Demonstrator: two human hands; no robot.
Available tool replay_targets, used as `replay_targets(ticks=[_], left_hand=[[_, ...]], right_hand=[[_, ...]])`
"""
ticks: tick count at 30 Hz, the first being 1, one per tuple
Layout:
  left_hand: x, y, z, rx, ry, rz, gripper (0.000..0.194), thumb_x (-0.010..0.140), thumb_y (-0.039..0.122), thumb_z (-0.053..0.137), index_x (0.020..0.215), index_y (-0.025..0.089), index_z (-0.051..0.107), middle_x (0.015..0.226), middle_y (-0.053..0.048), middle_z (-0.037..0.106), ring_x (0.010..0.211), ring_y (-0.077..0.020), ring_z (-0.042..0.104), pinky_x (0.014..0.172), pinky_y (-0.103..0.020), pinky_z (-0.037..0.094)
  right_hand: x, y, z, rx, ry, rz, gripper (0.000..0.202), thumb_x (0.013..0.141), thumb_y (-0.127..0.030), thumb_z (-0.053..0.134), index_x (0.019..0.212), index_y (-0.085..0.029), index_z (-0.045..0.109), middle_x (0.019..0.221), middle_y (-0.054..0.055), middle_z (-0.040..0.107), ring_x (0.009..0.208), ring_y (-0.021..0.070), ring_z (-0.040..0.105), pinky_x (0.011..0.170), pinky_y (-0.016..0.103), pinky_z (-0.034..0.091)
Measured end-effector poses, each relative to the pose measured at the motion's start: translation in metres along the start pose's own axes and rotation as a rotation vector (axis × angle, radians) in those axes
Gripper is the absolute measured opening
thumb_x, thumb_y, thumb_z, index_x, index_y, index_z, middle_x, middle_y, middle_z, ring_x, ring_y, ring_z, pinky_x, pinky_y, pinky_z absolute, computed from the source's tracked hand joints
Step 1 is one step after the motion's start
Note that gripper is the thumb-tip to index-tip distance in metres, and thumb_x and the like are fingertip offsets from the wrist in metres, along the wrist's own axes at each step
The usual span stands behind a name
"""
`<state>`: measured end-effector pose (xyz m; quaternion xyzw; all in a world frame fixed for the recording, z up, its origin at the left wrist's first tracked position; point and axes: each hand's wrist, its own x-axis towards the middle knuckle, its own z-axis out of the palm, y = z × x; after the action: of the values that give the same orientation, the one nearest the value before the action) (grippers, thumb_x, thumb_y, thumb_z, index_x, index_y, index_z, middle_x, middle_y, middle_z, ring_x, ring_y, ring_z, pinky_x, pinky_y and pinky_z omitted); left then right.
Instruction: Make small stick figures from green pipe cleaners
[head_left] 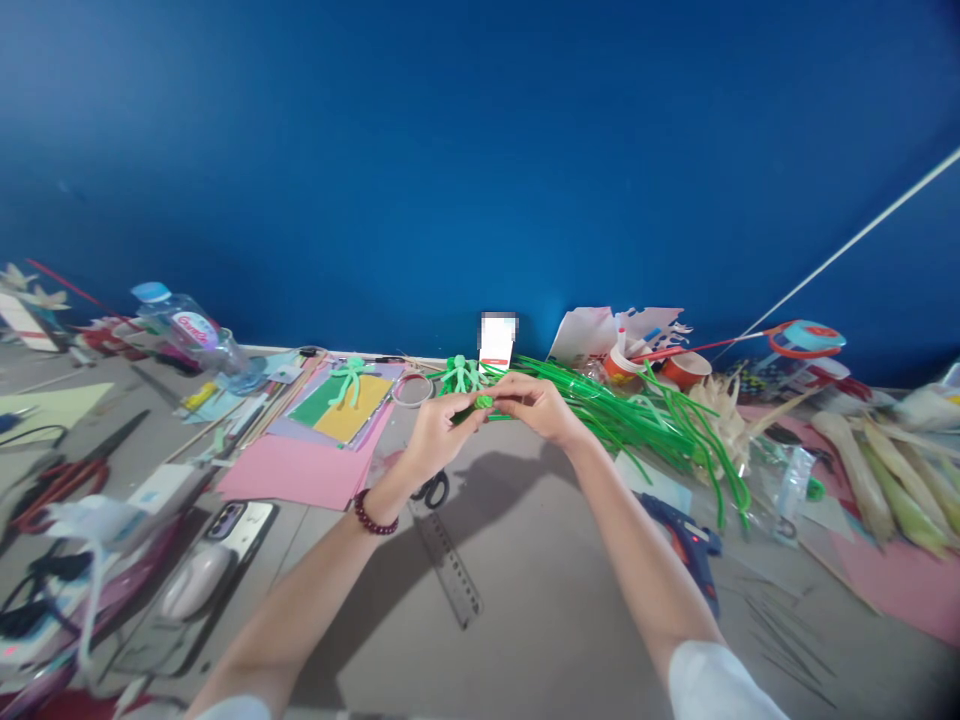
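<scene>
Both hands meet in front of me above the grey table. My left hand (442,430), with a dark red bead bracelet (376,511) at the wrist, pinches a small bright green coil (484,402). From the right, my right hand (540,405) has its fingers pressed together at the coil's right edge. Just behind the hands, a lit phone (497,342) stands against the blue wall. Beside it is a green figure (459,375). A bundle of green strips (637,415) lies to the right of my hands.
Black-handled scissors (433,490) and a clear ruler (452,570) lie below my left hand. Pink paper (300,470), a phone (232,530) and a plastic bottle (187,325) are at left. At right are a blue glue gun (686,545), paper cups (686,370) and corn husks (892,480).
</scene>
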<state>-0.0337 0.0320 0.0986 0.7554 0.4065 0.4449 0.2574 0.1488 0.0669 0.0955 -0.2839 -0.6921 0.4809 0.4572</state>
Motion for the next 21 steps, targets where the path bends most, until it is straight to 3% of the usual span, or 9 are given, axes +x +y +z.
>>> replay_targets(ticks=[4, 9, 14, 17, 21], left_hand=[[0.0, -0.001, 0.001, 0.008, 0.008, 0.001, 0.029, 0.087, 0.032, 0.054, 0.065, 0.014, 0.062, 0.059, -0.001, 0.061, 0.056, -0.0117, 0.052, 0.055, -0.023, 0.037], [0.002, -0.001, -0.002, -0.047, -0.011, -0.058, 0.024, 0.082, 0.036, 0.06, 0.08, 0.013, 0.069, 0.067, -0.002, 0.062, 0.063, -0.0136, 0.053, 0.059, -0.024, 0.038], [0.006, -0.004, -0.001, -0.431, -0.066, -0.241, 0.038, 0.077, 0.045, 0.064, 0.098, 0.013, 0.069, 0.075, -0.004, 0.066, 0.063, -0.0131, 0.055, 0.058, -0.025, 0.042], [0.008, -0.005, 0.002, -0.622, 0.02, -0.376, 0.038, 0.069, 0.042, 0.073, 0.094, 0.014, 0.068, 0.08, -0.005, 0.068, 0.065, -0.0127, 0.058, 0.062, -0.026, 0.046], [0.01, -0.005, 0.003, -0.743, 0.064, -0.442, 0.032, 0.06, 0.035, 0.081, 0.079, 0.014, 0.067, 0.067, -0.001, 0.064, 0.059, -0.0108, 0.057, 0.061, -0.027, 0.047]], right_hand=[[0.0, 0.0, 0.0, -0.006, 0.0, 0.006, 0.024, 0.075, -0.038, 0.071, 0.096, -0.028, 0.075, 0.082, 0.002, 0.059, 0.075, 0.0139, 0.058, 0.07, 0.029, 0.052], [0.0, -0.002, -0.001, -0.077, 0.015, -0.018, 0.023, 0.075, -0.039, 0.07, 0.094, -0.026, 0.075, 0.084, 0.004, 0.061, 0.077, 0.0152, 0.058, 0.07, 0.03, 0.051], [0.001, 0.001, -0.001, -0.157, 0.026, -0.044, 0.024, 0.078, -0.04, 0.067, 0.095, -0.025, 0.075, 0.087, 0.005, 0.063, 0.081, 0.0173, 0.059, 0.073, 0.033, 0.05], [0.001, 0.003, 0.0, -0.162, 0.015, -0.048, 0.024, 0.08, -0.038, 0.066, 0.096, -0.024, 0.074, 0.089, 0.006, 0.063, 0.082, 0.0176, 0.06, 0.074, 0.033, 0.05], [0.0, 0.002, 0.002, -0.175, 0.014, -0.031, 0.022, 0.079, -0.034, 0.066, 0.096, -0.022, 0.073, 0.088, 0.005, 0.063, 0.08, 0.0165, 0.06, 0.071, 0.03, 0.049]])
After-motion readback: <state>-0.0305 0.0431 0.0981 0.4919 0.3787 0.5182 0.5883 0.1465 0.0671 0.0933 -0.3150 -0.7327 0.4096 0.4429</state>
